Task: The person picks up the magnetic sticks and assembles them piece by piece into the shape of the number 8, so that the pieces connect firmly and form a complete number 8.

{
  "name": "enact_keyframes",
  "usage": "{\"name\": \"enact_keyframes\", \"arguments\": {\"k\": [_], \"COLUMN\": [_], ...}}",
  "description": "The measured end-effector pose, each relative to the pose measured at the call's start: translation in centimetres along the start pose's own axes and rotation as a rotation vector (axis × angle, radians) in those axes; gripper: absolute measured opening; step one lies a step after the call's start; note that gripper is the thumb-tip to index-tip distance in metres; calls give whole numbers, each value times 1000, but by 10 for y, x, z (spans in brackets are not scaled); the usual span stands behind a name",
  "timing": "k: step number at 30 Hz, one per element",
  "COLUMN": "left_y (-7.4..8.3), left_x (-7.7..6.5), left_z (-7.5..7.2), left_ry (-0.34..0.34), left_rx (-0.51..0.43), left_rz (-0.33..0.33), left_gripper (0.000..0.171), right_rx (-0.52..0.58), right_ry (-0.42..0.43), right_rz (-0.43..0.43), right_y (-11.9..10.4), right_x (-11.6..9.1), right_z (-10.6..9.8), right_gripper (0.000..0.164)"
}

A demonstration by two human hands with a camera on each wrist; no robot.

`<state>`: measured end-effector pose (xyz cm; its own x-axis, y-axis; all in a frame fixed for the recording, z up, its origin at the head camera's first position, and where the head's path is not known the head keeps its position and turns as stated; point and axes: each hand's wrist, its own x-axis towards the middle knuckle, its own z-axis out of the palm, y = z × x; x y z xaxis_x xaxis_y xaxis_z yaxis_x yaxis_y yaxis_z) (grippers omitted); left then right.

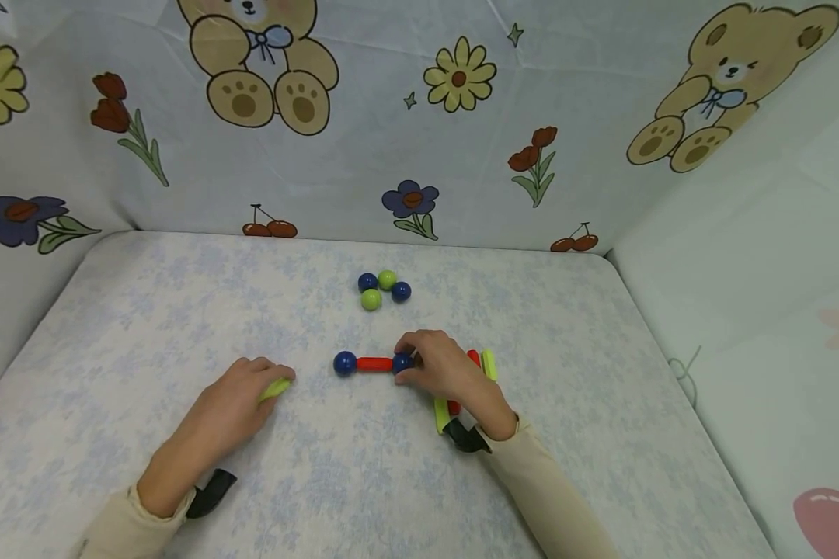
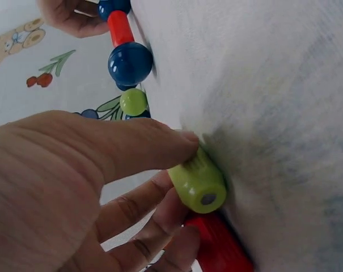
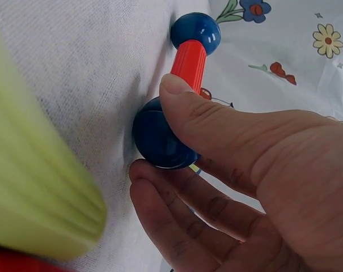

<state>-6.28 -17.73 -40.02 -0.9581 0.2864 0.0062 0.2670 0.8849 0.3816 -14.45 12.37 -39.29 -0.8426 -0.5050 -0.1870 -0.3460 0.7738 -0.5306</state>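
Observation:
My left hand [image 1: 229,404] rests low over the table at the left and grips a light green ribbed rod [image 1: 275,389] between thumb and fingers. In the left wrist view a red rod [image 2: 221,245] lies right beside the green one, by the fingertips; the head view hides it under the hand. My right hand [image 1: 447,371] pinches a dark blue ball [image 1: 402,362] with thumb and fingers. That ball sits on the right end of a short red rod [image 1: 374,364]. A second blue ball [image 1: 345,363] caps the rod's left end.
Farther back, a small cluster holds blue balls [image 1: 401,292] and green balls [image 1: 370,300]. Green rods [image 1: 441,416] and red rods [image 1: 473,357] lie beneath and beside my right wrist, partly covered. A printed cloth wall [image 1: 349,171] rises behind the table [image 1: 308,481].

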Motion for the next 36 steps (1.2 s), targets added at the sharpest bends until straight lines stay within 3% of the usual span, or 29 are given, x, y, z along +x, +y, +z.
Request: {"name": "enact_keyframes", "arguments": {"k": [6, 11, 15, 19, 23, 28, 36], "left_y": [1, 5, 12, 19, 23, 26, 30], "left_x": [3, 6, 10, 17, 23, 26, 31], "left_z": [3, 6, 11, 18, 24, 30, 34], "left_ry": [52, 118, 125, 79, 47, 17, -13], "left_rx": [-46, -141, -300, -502, -602, -624, -612], "left_rz": [34, 46, 28, -9, -64, -108, -119], "left_gripper": [26, 23, 30, 40, 46, 51, 58], "right_rx": [5, -5, -15, -19, -22, -24, -23], "right_ry": [-4, -3, -3, 1, 1, -2, 4], "right_rz": [-7, 4, 12, 11, 9, 7, 11], "right_y": [-1, -2, -2, -3, -3, -3, -3], "right_x": [1, 2, 4, 5, 6, 6, 5], "right_z": [-1, -1, -1, -1, -1, -1, 0], "right_gripper": [32, 32, 32, 32, 31, 31, 31]}}
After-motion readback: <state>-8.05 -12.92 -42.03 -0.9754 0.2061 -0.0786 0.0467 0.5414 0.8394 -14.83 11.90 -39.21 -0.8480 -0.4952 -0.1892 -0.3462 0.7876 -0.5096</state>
